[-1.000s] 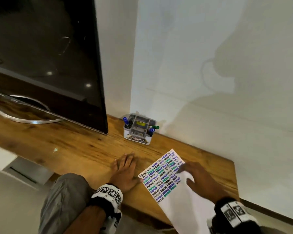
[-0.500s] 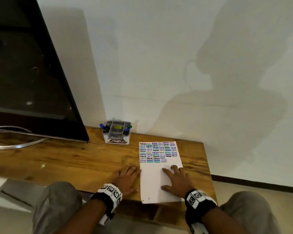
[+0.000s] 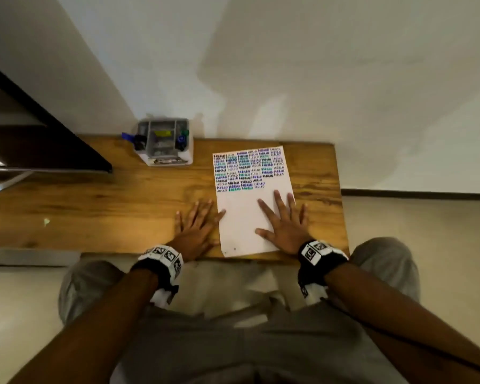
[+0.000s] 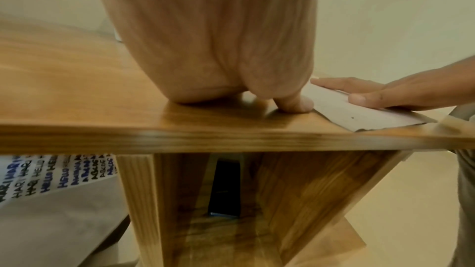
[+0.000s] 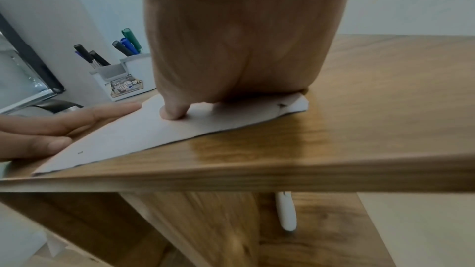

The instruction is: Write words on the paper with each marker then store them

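Observation:
A white sheet of paper [image 3: 244, 217] lies on the wooden table [image 3: 108, 206], its upper half filled with rows of coloured words. My right hand [image 3: 284, 220] lies flat on the blank lower part of the paper [image 5: 154, 129], fingers spread. Beside the sheet's left edge my left hand [image 3: 197, 223] rests flat on the wood, thumb touching the paper's edge [image 4: 359, 113]. Several markers [image 5: 126, 45] with black, blue and green caps stand in a grey-and-white organizer [image 3: 164, 145] by the wall. Neither hand holds a marker.
A dark TV screen [image 3: 39, 145] on a metal stand fills the table's left side. The wall runs right behind the table. Under the tabletop are a shelf with a dark object [image 4: 225, 188] and another written sheet [image 4: 51, 174]. My knees sit below the front edge.
The view swung right and down. The paper went from lying askew to lying straight, with my right hand now flat on it. My left hand stayed flat beside it.

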The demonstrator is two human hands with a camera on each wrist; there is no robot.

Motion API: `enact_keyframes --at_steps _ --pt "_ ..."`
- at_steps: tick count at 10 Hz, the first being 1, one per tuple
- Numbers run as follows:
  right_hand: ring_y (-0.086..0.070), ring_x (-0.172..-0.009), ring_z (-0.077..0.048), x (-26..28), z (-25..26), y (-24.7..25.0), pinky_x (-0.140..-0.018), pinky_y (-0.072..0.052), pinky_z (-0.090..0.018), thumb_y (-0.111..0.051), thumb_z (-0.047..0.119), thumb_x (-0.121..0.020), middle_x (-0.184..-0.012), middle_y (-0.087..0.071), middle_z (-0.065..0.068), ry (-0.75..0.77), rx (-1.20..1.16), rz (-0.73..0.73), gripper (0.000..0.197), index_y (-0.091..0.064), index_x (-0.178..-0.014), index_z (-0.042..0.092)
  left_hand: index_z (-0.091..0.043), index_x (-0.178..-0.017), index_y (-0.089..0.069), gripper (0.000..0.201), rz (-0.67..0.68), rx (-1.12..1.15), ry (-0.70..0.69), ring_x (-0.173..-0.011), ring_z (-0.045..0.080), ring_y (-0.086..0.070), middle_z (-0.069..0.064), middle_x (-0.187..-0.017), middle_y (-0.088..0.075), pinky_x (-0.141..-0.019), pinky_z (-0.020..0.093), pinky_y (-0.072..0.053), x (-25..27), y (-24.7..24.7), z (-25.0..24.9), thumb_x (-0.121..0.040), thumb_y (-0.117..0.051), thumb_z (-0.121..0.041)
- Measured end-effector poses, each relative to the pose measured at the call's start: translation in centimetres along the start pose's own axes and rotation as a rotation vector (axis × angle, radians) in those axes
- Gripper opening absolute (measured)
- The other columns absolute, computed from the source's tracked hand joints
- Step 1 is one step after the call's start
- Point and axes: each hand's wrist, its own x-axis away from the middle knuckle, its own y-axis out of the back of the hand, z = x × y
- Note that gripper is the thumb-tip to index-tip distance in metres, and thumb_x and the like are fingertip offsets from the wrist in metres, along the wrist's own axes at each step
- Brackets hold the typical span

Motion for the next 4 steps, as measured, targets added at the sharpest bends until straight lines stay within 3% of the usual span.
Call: enact_keyframes --at_steps 2,3,4 --pt "0.032 -0.151 -0.033 0.1 0.6 0.9 -0.114 0.02 -0.066 -0.029 0.076 -0.094 -0.165 0.034 0.001 -0.004 -0.005 0.038 0.081 0.015 -0.156 0.049 -0.049 -0.151 0.013 0.076 0.063 0.019 0.066 -0.144 0.023 0.035 -0.011 -0.152 0.041 -0.113 0.066 0.011 0.2 1.0 -0.8 -0.095 -0.035 -0.065" --pt "0.027 -0.152 -0.038 0.7 1.1 2.3 -0.115 0.016 -0.068 -0.033 0.075 -0.094 -0.166 0.03 -0.002 -0.006 0.008 0.095 0.084 0.013 -0.157 0.045 -0.045 -0.152 0.014 0.08 0.098 -0.021 0.068 -0.149 0.029 0.026 -0.005 -0.159 0.034 -0.115 0.068 0.002 0.8 2.2 -1.4 -0.098 -0.042 -0.057" --pt "0.013 -0.155 -0.041 0.7 1.8 4.6 -0.119 0.001 -0.07 -0.038 0.074 -0.094 -0.169 0.02 -0.006 -0.021 0.009 0.136 0.086 0.006 -0.16 0.04 -0.035 -0.156 0.007 0.084 0.149 -0.057 0.073 -0.153 0.035 0.008 0.002 -0.166 0.014 -0.116 0.069 -0.013 0.9 5.3 -2.4 -0.097 -0.053 -0.042"
